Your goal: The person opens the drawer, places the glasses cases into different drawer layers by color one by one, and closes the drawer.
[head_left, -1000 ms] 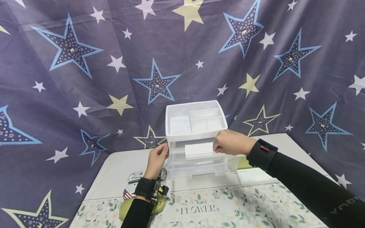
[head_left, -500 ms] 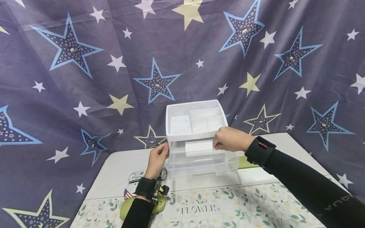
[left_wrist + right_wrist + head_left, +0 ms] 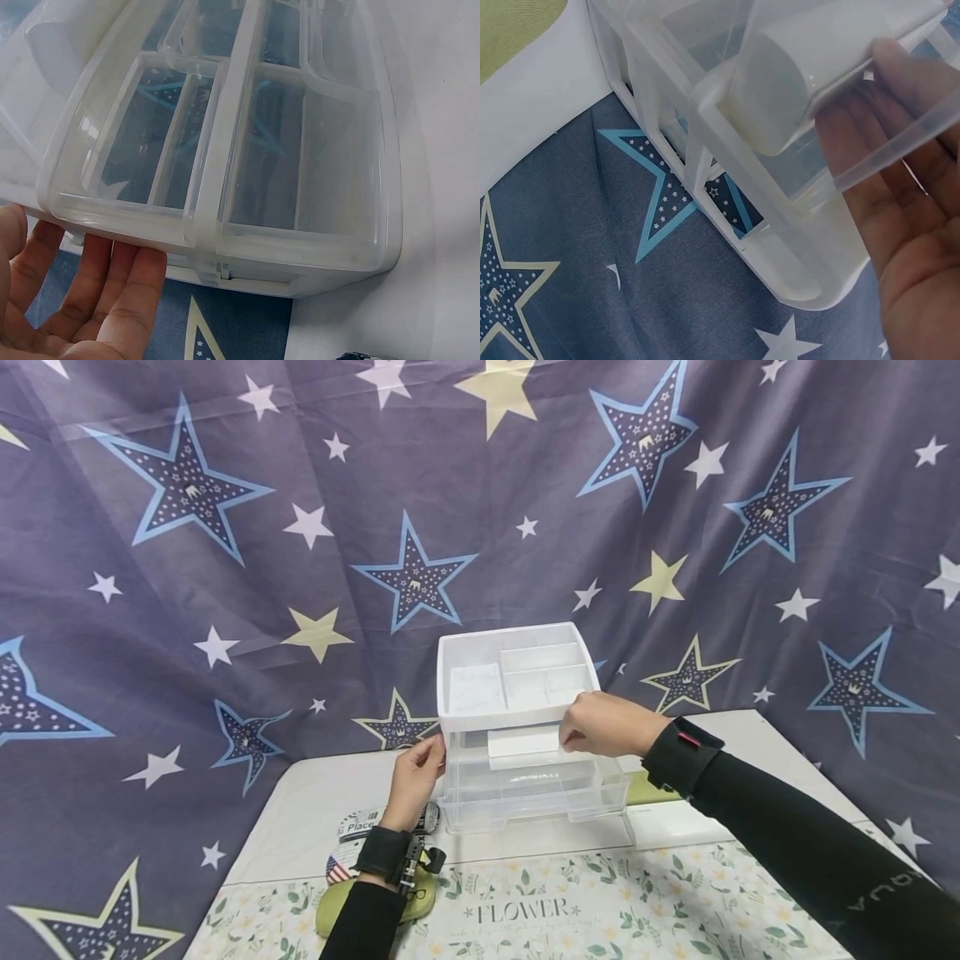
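The right grip [image 3: 609, 724] pinches the white case [image 3: 523, 742] under the top of the drawer unit [image 3: 517, 720]; the left grip [image 3: 414, 778], fingers extended, merely touches its side, so a hard shove could tip it

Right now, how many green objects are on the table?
2: one green object partly behind the left sleeve, another beyond the white box, partly hidden. Others may be hidden.
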`<state>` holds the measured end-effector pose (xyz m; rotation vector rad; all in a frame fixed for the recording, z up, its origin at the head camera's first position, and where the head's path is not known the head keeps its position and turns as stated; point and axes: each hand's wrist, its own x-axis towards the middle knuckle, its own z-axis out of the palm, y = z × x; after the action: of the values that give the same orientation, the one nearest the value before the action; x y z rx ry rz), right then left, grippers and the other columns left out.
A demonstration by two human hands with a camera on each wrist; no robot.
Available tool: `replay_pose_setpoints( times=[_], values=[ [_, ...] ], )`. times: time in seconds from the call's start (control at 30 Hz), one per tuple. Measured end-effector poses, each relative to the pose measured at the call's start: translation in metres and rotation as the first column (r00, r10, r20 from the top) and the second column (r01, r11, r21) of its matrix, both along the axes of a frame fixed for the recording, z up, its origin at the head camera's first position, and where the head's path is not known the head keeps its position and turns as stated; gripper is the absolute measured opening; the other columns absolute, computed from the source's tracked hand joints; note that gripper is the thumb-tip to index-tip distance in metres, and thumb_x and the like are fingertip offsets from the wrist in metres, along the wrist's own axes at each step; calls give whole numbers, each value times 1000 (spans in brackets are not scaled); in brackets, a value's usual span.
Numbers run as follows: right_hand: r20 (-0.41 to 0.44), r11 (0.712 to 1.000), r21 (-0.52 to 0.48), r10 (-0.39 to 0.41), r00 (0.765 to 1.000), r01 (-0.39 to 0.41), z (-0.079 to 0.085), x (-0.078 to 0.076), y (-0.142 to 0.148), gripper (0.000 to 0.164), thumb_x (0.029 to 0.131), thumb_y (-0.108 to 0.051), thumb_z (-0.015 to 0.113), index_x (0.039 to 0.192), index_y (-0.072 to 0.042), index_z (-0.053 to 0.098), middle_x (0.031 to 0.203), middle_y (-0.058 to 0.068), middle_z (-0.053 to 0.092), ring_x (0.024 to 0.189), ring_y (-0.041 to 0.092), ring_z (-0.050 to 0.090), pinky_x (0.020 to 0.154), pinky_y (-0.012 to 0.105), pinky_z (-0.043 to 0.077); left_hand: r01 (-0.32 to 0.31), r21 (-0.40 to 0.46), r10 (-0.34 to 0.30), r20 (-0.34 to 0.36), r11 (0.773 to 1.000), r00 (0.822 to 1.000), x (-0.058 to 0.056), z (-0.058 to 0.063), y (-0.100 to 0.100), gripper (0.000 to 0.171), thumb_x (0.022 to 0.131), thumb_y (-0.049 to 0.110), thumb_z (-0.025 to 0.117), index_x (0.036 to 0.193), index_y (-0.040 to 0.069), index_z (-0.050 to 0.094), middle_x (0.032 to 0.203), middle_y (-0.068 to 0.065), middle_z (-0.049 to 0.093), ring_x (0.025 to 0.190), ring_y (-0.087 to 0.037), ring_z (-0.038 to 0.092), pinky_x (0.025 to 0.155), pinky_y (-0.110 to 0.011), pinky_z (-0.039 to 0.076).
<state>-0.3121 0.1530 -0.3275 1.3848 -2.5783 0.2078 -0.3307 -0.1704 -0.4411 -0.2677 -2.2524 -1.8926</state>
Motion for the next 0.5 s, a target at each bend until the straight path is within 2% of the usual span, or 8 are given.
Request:
replay_pose_setpoints(
  times=[0.1, 0.2, 0.5],
  values=[
    [-4, 1000, 2, -12, 1000, 12, -1, 2, -1, 21, 86, -2, 80, 71, -13, 70, 63, -10, 55, 58, 2, 42, 55, 22, 41, 0, -18, 0, -2, 1000, 1000, 9, 10, 2, 39, 110, 21, 53, 137, -6, 60, 131, -26, 63, 121, -39, 64, 101, -40, 56],
    [-2, 1000, 5, -23, 1000, 23, -2, 4, -2, 24, 88, -3, 79, 70, -14, 67, 63, -11, 50, 59, 4, 39, 55, 22, 37, 2, -16, -2, -5, 1000, 1000, 13, 12, 2, 39, 109, 21, 53, 137, -6, 60, 131, -27, 63, 122, -40, 63, 101, -39, 56],
    [0, 999, 3, -32, 999, 32, -3, 10, -3, 30, 88, -10, 79, 67, -18, 60, 64, -11, 48, 60, 4, 42, 53, 22, 40, 6, -6, -6, -2, 1000, 1000, 11, 11, 1, 40, 109, 21, 54, 137, -7, 59, 132, -28, 62, 123, -42, 62, 102, -40, 56]
  ],
)
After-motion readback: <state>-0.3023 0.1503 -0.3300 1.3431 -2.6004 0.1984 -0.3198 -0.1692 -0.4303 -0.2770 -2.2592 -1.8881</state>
